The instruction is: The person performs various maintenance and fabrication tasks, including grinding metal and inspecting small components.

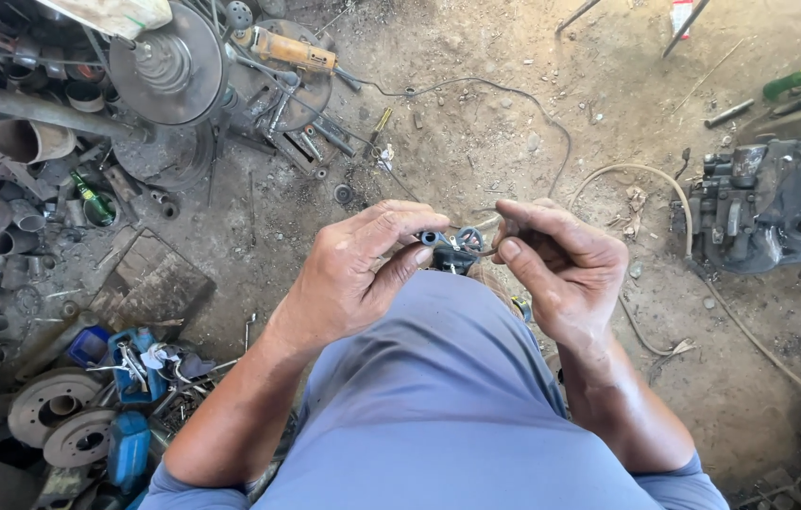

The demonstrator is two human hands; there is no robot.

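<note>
A small dark metal part with ring-shaped ends (452,247) sits between the left hand (358,274) and right hand (556,269), with the round steel brake disc (166,64) far left and the grey cast-metal engine block (778,203) right.

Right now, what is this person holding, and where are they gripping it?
Both hands pinch one small dark part with ring-shaped ends: the left hand at its left end, the right hand at its right end. Its kind cannot be told.

Rusty metal brake discs (60,420) — dusty, rough dirt floor (476,123).
</note>
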